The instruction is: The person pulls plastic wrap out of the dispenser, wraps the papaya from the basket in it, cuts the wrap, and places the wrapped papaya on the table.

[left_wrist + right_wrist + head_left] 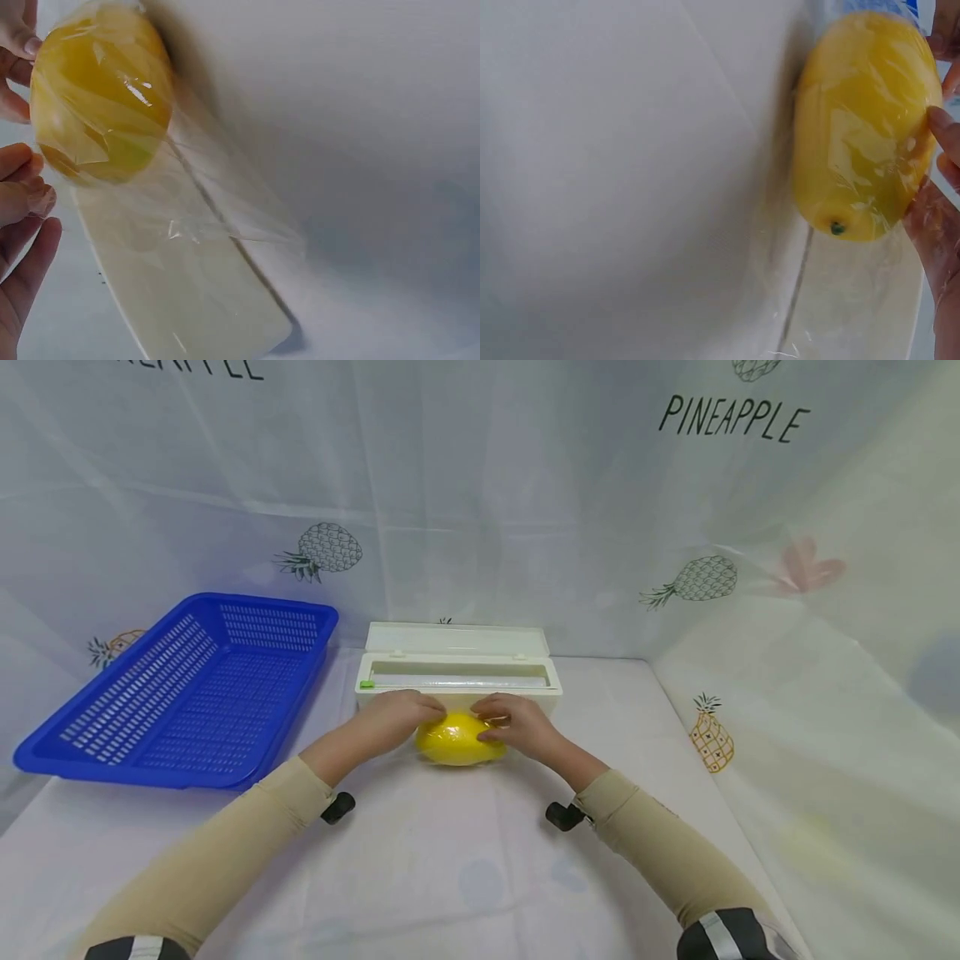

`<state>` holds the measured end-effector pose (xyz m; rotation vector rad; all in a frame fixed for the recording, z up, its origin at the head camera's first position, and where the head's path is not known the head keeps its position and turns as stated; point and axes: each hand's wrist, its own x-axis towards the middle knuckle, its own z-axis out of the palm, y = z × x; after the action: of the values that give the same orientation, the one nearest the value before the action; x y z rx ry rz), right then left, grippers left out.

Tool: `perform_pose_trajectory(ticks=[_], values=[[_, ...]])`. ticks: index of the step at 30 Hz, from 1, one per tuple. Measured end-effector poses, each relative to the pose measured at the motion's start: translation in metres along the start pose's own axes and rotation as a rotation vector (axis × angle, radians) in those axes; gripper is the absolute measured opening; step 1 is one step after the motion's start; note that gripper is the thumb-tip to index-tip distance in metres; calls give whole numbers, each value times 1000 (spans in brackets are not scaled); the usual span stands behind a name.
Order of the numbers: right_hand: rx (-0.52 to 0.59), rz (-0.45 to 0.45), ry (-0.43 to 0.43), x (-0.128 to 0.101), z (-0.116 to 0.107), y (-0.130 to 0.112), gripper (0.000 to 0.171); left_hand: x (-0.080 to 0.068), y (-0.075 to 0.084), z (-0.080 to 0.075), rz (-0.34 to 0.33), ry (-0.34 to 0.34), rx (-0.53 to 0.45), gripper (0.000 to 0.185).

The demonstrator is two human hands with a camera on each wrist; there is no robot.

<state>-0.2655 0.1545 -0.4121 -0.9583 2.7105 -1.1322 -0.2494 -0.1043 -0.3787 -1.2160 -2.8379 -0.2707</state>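
One lemon (457, 739), one basket (187, 693), one dispenser (457, 668)

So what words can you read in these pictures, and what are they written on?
"PINEAPPLE": on the white backdrop cloth, upper right, in black letters.
"...EAPPLE", top cut off by the frame edge: on the same cloth, upper left; likely the same word.
Nothing can be read on the white box, the blue basket or the wrapped yellow fruit.
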Motion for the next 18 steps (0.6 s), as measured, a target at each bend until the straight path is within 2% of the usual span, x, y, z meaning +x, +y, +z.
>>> perform_pose_trajectory(ticks=[5,10,14,18], values=[[45,-20,78,-7,10,1,41,-9,2,4,54,66,8,36],[53,-45,142,-13,18,2,41,-13,4,7,43,72,-19,36],[51,-54,160,-16,23,3,38,-17,6,8,16,101,-21,42],[43,-44,158,-18,25,3,34,-20,5,12,71,162,12,43]])
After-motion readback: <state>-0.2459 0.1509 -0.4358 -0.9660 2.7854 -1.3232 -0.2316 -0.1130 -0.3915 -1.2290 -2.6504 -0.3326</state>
